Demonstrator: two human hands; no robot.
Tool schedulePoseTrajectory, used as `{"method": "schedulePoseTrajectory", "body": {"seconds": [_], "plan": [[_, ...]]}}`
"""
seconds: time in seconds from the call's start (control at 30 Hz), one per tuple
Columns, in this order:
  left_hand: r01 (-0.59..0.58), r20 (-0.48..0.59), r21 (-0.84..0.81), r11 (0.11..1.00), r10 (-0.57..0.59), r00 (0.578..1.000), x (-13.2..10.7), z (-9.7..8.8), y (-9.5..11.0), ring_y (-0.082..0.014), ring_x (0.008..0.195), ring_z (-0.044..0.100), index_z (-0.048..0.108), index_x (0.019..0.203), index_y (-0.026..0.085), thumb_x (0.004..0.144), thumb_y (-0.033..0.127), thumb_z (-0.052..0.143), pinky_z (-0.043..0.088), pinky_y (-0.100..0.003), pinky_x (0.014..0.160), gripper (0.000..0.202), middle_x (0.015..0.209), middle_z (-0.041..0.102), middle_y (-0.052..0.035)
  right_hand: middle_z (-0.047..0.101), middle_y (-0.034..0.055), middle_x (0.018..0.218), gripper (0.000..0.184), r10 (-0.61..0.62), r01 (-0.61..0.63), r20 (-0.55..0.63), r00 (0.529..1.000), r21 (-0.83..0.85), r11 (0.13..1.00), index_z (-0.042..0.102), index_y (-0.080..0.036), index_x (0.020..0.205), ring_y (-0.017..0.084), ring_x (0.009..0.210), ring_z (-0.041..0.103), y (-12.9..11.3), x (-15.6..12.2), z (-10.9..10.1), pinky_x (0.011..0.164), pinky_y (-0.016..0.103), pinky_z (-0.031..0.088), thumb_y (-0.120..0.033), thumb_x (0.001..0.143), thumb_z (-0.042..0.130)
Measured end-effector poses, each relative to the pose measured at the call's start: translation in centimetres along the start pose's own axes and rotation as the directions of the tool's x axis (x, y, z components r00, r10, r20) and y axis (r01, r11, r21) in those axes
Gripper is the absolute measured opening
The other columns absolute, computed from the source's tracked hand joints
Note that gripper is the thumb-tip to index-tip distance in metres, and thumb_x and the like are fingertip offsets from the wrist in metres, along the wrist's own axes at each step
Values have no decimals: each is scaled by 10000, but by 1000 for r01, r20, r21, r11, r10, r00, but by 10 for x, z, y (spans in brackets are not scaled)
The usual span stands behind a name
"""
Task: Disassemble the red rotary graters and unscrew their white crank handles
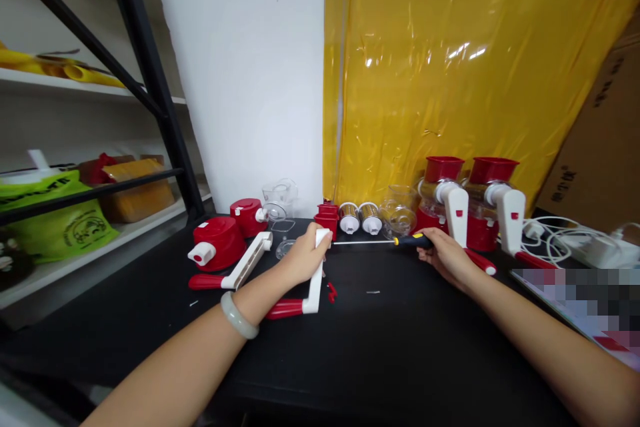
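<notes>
My left hand point(303, 257) is closed round the top end of a white crank handle with a red grip point(304, 299), holding it on the black table point(380, 353). My right hand point(447, 257) grips the black-and-yellow handle of a long screwdriver point(380, 241), whose thin shaft points left at the top of the crank. A small red piece point(331, 291) and a tiny screw point(373, 292) lie on the table just below.
A second crank handle point(235, 272), red bases point(219, 240), clear cups point(279, 199), metal drums point(360, 217) and two assembled red-and-white grinders point(473, 203) line the table's far side. White cables point(560, 237) lie at the right. A black shelf rack point(150, 80) stands left, yellow plastic sheeting point(450, 67) behind.
</notes>
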State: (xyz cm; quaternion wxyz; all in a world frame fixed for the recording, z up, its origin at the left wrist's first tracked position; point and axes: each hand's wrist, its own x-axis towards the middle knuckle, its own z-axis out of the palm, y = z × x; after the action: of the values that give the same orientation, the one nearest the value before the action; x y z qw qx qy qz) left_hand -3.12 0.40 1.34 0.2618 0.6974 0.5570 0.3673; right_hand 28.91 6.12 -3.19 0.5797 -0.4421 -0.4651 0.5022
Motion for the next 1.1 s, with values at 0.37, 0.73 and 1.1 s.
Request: {"method": "schedulePoseTrajectory", "body": {"seconds": [0.37,0.73,1.1], "plan": [[-14,11,59,998,13,1000,-1,-1,0,-204,507,637,440,996,231,931,577,350,471,-304,544,364,662,611,14,591,19,697,120,-42,42,-16,999,16,999,604,-247,743,143,573,563,-3,-1,3,546,288,532,-347,803,630],[-14,6,139,990,13,1000,0,-3,2,-225,638,663,452,997,230,935,568,340,470,-314,632,361,706,648,-7,605,4,734,89,-60,69,-65,996,152,986,634,-222,699,126,650,569,-1,1,4,576,238,529,-277,752,680],[-20,22,114,993,17,1000,0,-2,0,-221,615,659,451,991,231,927,580,351,466,-310,630,368,687,642,2,600,-6,700,168,-76,82,-39,996,160,984,626,-220,719,106,598,553,1,2,3,548,218,527,-350,764,723]]}}
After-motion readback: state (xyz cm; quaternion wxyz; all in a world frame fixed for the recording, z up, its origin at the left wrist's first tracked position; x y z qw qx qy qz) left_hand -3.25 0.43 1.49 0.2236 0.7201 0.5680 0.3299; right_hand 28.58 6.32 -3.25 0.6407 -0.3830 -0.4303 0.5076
